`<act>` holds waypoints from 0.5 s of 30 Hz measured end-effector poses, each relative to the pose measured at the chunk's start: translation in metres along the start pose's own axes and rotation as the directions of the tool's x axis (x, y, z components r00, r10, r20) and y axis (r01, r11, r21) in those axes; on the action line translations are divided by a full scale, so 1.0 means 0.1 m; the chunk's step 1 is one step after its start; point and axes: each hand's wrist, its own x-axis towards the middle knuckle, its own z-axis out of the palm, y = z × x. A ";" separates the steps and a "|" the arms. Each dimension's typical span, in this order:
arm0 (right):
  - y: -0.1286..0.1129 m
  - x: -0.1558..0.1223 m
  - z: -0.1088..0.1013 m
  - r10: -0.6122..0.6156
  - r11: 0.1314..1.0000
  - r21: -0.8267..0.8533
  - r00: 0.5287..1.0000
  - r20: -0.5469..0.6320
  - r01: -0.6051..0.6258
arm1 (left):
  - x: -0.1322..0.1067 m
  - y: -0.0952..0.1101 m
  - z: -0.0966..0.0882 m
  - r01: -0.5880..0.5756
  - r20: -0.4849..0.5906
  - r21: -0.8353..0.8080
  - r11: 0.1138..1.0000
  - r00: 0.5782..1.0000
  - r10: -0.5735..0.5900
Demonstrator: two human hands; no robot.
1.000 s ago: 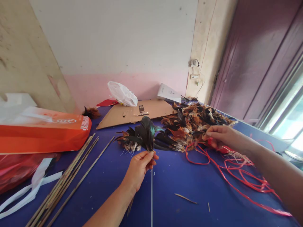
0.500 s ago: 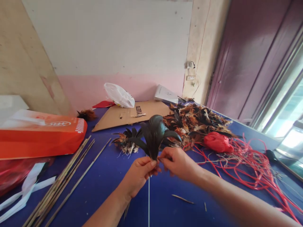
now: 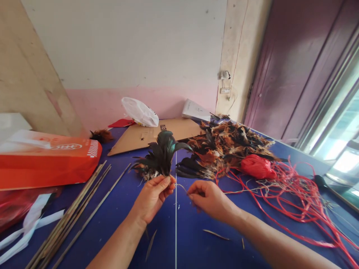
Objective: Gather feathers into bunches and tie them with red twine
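Observation:
My left hand (image 3: 154, 196) is closed around the base of a bunch of glossy black-green feathers (image 3: 165, 151), which fans upward above my fingers. A thin pale string (image 3: 183, 187) runs from beside the left fingertips to my right hand (image 3: 209, 198), whose thumb and fingers pinch its end. Behind the held bunch, partly covered by it, lies a small feather bundle (image 3: 143, 168) on the blue table (image 3: 112, 213). To the right of that, loose dark feathers (image 3: 190, 168) lie at the front of a large brown and black feather pile (image 3: 227, 144).
Thin sticks (image 3: 70, 216) lie at the left, near an orange bag (image 3: 50, 160). A red twine ball (image 3: 256, 167) and tangled red strands (image 3: 297, 201) spread at the right. Flattened cardboard (image 3: 134, 138) and a white plastic bag (image 3: 140, 112) sit at the back.
My left hand has moved left with the black feathers. My right hand has drawn away from it, and the pale string now shows stretched between them.

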 end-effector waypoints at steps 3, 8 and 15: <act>-0.15 -0.13 0.09 -0.116 0.989 -0.076 0.988 0.101 0.124 | -0.04 -0.04 0.04 0.122 0.127 0.062 0.991 0.983 -0.129; -0.38 -0.31 0.15 -0.230 0.930 -0.238 0.949 0.217 0.280 | -0.03 -0.06 0.01 0.138 0.124 0.008 0.990 0.983 -0.138; -0.37 -0.33 0.08 -0.287 0.837 -0.400 0.922 0.259 0.373 | -0.02 -0.01 -0.06 0.208 0.126 -0.077 0.975 0.972 -0.198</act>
